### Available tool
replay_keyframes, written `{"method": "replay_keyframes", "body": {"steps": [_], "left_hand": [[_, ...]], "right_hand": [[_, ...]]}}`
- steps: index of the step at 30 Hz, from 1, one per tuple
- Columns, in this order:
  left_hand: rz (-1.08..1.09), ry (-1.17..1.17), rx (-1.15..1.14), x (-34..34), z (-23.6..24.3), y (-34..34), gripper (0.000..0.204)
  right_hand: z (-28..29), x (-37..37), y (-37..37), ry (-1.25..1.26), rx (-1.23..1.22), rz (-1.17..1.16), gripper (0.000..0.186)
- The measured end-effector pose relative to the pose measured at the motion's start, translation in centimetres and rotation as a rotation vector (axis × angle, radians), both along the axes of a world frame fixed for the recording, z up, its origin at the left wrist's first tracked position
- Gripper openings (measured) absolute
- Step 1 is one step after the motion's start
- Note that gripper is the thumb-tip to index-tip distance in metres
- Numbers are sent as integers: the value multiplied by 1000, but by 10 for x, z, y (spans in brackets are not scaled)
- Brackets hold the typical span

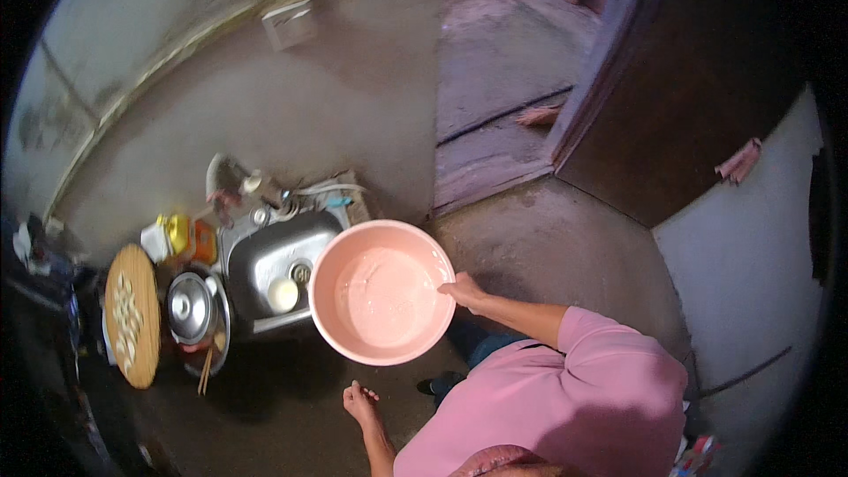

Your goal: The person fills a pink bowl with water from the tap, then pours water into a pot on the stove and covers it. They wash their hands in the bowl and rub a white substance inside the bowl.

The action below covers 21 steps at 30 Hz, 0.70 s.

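A large round pink plastic basin point(384, 296) is held up beside the right edge of the sink point(278, 256), its open top facing up. My right hand point(465, 292) grips its rim on the right side, with the thumb over the edge. Glints show on the inner wall and bottom; I cannot tell whether water is in it. My left hand point(360, 402) is below the basin and apart from it, its fingers curled in and nothing seen in them. In the metal sink, a small pale bowl point(283, 295) sits near the drain.
A faucet point(284, 201) stands behind the sink. To the left are a lidded metal pot point(192, 307), chopsticks point(206, 371) and an oval wooden board point(132, 314) bearing several pale pieces, perhaps dumplings. An open doorway point(508, 79) and a dark door point(680, 79) lie at the back right.
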<state>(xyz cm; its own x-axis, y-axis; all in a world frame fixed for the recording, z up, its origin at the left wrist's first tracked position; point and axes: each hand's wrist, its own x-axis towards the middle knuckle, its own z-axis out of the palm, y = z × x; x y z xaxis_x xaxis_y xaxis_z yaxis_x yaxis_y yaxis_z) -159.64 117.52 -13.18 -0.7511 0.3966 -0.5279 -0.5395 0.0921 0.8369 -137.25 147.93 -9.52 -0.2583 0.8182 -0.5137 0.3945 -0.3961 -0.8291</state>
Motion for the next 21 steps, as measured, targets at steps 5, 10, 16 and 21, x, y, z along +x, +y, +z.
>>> {"method": "replay_keyframes", "body": {"steps": [5, 10, 16, 21], "left_hand": [[-73, -16, 37, 17, 72, 72, 27], [-313, -139, 21, 72, 74, 154, 59], [-524, 109, -134, 143, 88, 240, 45], [-567, 96, -179, 175, 78, 292, 34]], "right_hand": [[-7, 42, 26, -41, -43, -10, 44], [-48, 97, 79, -24, -19, 24, 53], [26, 181, 133, -181, -25, 86, 53], [25, 223, 175, -173, 39, 28, 48]]}}
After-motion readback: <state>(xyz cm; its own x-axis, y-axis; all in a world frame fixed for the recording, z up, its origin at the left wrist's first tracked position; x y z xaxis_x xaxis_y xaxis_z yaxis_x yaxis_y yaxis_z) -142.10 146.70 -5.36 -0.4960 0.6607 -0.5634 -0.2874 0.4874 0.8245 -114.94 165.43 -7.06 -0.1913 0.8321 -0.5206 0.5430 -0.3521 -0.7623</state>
